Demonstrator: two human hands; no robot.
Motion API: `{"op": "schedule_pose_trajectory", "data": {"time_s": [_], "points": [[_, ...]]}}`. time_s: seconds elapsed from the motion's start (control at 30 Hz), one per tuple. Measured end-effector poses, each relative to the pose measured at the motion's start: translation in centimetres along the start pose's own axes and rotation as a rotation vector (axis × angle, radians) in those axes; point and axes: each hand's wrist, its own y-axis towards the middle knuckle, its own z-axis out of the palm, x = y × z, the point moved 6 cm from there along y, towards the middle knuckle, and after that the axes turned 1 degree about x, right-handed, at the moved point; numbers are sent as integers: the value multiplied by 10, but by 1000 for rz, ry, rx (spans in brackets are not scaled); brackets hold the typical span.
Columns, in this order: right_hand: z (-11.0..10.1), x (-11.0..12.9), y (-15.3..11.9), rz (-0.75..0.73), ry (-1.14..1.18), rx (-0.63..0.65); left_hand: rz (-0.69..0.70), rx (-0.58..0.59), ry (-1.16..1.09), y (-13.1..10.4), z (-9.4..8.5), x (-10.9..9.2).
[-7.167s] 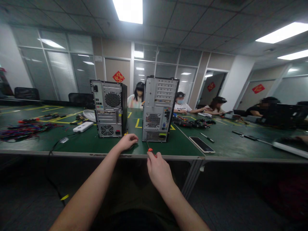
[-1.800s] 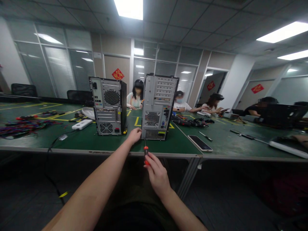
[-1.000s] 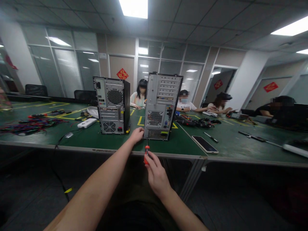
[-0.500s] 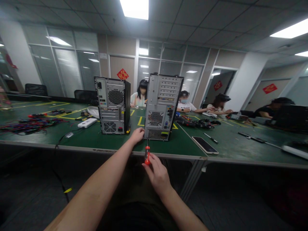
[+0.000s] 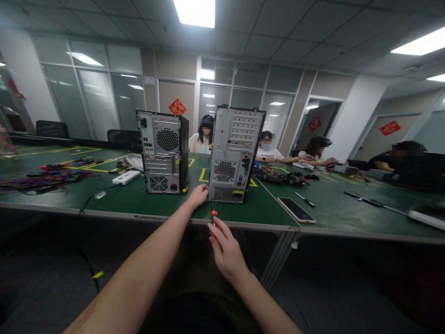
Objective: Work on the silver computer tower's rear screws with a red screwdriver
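A tall grey computer case (image 5: 229,155) stands upright on the green table, its back panel facing me. In my right hand (image 5: 224,248) is a red and black screwdriver (image 5: 214,215), gripped by the handle below the table edge's level in view. Its shaft points up to the case's lower left corner. Against the lower left side of that case rests my left hand (image 5: 199,195), fingers bent; what its fingertips hold, if anything, is hidden. A second computer case (image 5: 162,153), with a black side, stands to the left.
Bundled wires (image 5: 45,180) and a white power strip (image 5: 126,177) lie on the left. To the right are black cables (image 5: 288,178), a phone (image 5: 296,210) and a thin pen-like tool (image 5: 304,199). Several people sit across the table (image 5: 264,211).
The fingers of my right hand have shifted higher around the screwdriver handle and now cover more of it. My left hand and both cases have stayed in place.
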Motion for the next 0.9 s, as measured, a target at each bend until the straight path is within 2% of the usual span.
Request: {"op": "schedule_pose_trajectory", "data": {"time_s": [0.13,0.37,0.57,0.7,0.9], "points": [[-2,0,0,3,19,1,-13,4,-13,-2,0,-1],[-10,0,1,-10,-14,-151,-15,0,1,-3,-2,-3],[-15,-4,5,63,21,-187,-8,3,1,-3,-2,-3],[-14,-8,6,86,57,-171,-6,-1,-10,-2,-1,-2],[-8,-6,4,57,75,-75,-11,-5,-2,-2,-1,-1]]}}
